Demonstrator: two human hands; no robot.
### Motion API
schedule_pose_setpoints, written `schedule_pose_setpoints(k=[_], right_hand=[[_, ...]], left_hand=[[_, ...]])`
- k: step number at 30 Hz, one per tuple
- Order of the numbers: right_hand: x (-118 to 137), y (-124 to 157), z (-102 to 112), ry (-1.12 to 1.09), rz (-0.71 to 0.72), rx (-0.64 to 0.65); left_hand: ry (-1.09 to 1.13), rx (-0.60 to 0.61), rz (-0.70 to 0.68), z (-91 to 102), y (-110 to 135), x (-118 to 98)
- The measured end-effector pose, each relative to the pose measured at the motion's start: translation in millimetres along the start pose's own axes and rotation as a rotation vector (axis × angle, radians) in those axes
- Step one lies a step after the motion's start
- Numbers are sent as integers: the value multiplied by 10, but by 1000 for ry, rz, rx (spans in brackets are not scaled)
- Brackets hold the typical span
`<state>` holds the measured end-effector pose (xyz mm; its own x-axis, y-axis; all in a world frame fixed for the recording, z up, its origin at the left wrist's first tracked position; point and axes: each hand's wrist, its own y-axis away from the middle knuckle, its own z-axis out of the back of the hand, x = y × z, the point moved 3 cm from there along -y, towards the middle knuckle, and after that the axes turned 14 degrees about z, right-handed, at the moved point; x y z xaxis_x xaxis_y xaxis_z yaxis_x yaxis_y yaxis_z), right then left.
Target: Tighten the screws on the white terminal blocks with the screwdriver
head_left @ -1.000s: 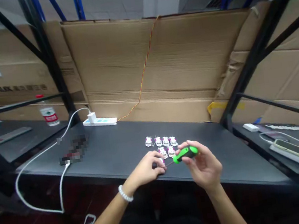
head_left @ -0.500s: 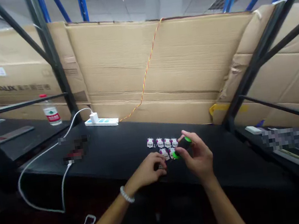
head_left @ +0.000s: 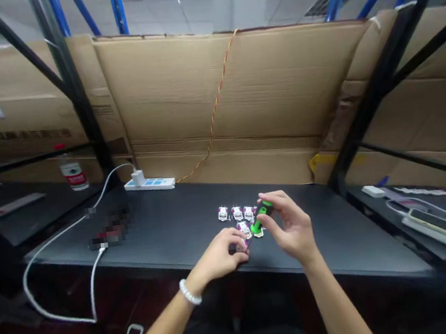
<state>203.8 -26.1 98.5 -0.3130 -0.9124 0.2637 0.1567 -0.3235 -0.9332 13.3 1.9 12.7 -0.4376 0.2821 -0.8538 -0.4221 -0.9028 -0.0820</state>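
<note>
My right hand [head_left: 295, 227] grips a green and black screwdriver [head_left: 261, 215], tilted with its shaft pointing down and left. That shaft reaches toward a small white and purple part [head_left: 241, 245] pinched in my left hand [head_left: 221, 252] near the table's front edge. Whether the tip touches the part, I cannot tell. Fingers cover much of the held part. Just beyond my hands lie several similar white and purple pieces in two rows, among them a back-left one [head_left: 223, 213] and a front one [head_left: 244, 230]. The screwdriver partly hides those on the right.
On the black table [head_left: 165, 224], a white power strip [head_left: 155, 184] with a plugged-in charger stands by the cardboard wall [head_left: 263, 101]. A white cable [head_left: 57, 312] loops over the left front edge. A water bottle [head_left: 74, 174] stands left, beyond a dark metal post [head_left: 91, 118].
The screwdriver has tilted more upright, and its shaft has come down toward the part in my left hand. My left hand has hardly moved. The whole view has shifted slightly.
</note>
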Motion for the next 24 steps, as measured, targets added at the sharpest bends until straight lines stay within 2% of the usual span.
schedule_pose_setpoints(k=[4,8,12,14,19,21,24], right_hand=[[15,20,0,-28,27,21],[-2,32,-35,-163,-60,35],[12,-25,-15,27,19,-3],[27,-44,-8,50,63,11],[25,-42,-23,-153,-41,45],[30,-59,-17,-86,-46,10],[61,-96,9,105,23,-40]], left_hand=[[-2,-9,5,3,4,-4],[-4,-12,-4,-2,9,-8],[-3,-14,-4,-6,7,-3],[-4,-16,-3,-6,5,-1],[-14,-10,7,-5,8,-2],[-15,-11,4,-6,13,-4],[-7,-14,-2,-7,19,-9]])
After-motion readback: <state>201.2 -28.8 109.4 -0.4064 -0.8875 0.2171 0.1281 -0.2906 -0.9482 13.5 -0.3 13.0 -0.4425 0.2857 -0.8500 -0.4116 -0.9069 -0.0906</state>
